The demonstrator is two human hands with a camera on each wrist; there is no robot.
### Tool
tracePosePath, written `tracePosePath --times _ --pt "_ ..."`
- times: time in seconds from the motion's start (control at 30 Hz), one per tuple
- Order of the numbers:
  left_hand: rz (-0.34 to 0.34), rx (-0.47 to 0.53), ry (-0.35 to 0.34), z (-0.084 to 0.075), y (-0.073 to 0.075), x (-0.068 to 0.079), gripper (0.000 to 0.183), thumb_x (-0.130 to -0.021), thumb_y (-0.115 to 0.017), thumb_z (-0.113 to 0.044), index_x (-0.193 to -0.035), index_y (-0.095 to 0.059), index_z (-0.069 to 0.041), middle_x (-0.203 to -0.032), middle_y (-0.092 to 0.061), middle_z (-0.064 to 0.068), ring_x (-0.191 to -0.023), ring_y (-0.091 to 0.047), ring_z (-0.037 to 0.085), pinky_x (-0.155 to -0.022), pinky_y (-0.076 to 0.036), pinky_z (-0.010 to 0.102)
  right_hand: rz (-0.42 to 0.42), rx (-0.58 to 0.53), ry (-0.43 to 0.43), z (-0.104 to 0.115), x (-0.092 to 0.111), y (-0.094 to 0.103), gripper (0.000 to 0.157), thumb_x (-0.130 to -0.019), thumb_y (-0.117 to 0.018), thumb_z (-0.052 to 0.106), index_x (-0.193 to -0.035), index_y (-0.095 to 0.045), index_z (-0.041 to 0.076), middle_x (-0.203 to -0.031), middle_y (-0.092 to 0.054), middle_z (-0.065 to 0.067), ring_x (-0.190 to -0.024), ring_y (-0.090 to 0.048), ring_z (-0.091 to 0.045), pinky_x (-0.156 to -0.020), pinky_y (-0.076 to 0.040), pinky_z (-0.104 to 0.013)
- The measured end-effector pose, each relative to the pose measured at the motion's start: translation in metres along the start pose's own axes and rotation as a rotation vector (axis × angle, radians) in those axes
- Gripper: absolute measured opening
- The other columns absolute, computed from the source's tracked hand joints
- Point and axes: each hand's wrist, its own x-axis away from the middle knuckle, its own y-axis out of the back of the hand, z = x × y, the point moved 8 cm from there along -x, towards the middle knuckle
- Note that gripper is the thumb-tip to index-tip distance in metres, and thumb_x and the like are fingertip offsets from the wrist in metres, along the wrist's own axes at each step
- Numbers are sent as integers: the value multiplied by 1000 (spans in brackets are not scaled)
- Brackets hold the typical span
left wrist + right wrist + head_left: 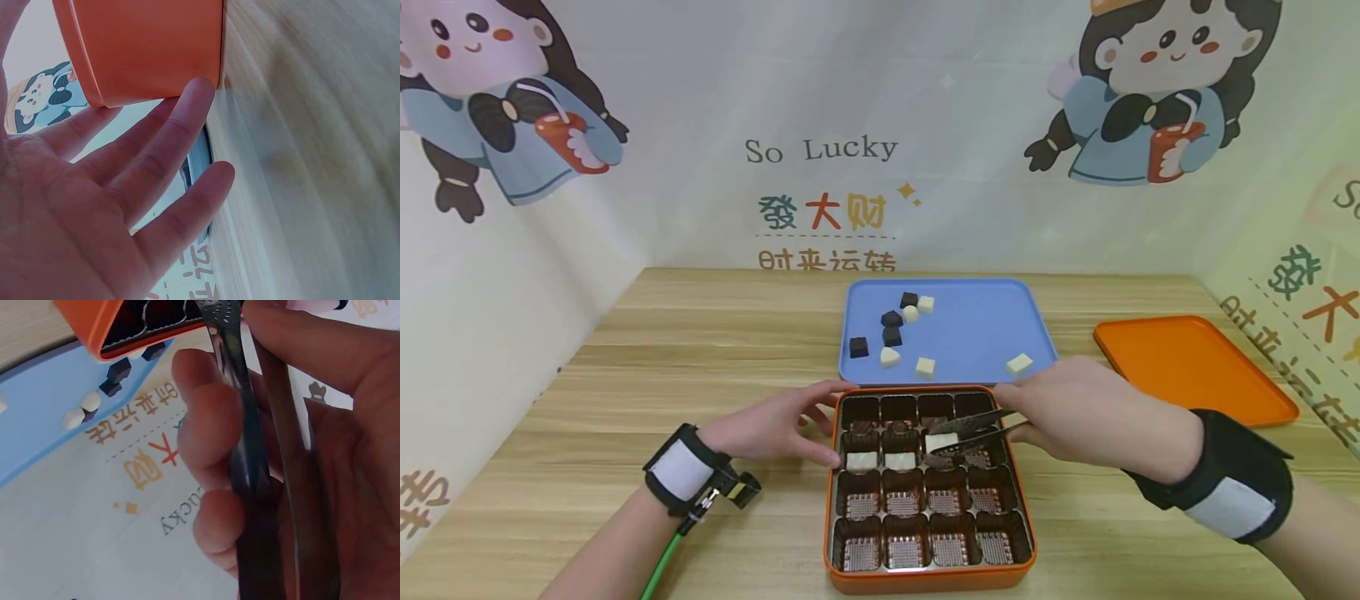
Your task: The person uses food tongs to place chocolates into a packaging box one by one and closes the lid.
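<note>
An orange box (930, 581) with a dark tray of square compartments stands in front of me. My right hand (1067, 412) grips metal tongs (253, 462), whose tips are at a white chocolate piece (942, 442) over the second row, third compartment from the left. Whether the piece touches the compartment floor, I cannot tell. Two white blocks (861, 461) sit in the two compartments to its left. Dark pieces (862, 427) show dimly in the back row. Along the box's left side, my left hand (775, 423) rests with spread, fairly straight fingers (165, 153) touching the orange wall.
Just behind the box lies a blue tray (977, 321) with several dark chocolates (892, 336) and white ones (926, 367). An orange tray (1195, 367) is at the right. A printed curtain (962, 208) hangs behind the wooden table (722, 333).
</note>
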Motion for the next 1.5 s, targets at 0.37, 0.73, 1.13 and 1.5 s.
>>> tracePosePath --times 0.37,0.73,1.13,1.5 --pt "1 -2 -1 0 -1 0 82 -71 -72 -43 -140 -28 -31 -136 -36 1 -103 -50 14 -81 -44 33 129 170 29 22 -26 3 22 -78 -69 31 -79 -53 16 -54 -36 6 -44 -34 -11 -41 -30 -24" --pt "5 9 -12 0 -1 0 81 -72 -72 -41 -140 -29 -30 -136 -35 1 -102 -50 15 -80 -45 34 74 262 125 44 -47 4 37 -82 -56 3 -56 -34 18 -58 -12 4 -54 -13 -10 -47 -12 -26" --pt "-4 9 -11 1 0 1 82 -71 -72 -41 -140 -29 -29 -136 -35 3 -102 -50 14 -82 -43 34 69 317 150 54 -61 7 43 -83 -56 4 -54 -29 20 -53 -16 5 -53 -16 -9 -48 -14 -24" --pt "0 12 -23 1 0 -2 81 -72 -72 -41 -140 -29 -29 -135 -37 4 -102 -51 15 -83 -43 35 152 406 141 59 -68 -1 41 -81 -58 6 -52 -32 20 -50 -21 6 -50 -20 -8 -46 -18 -23"
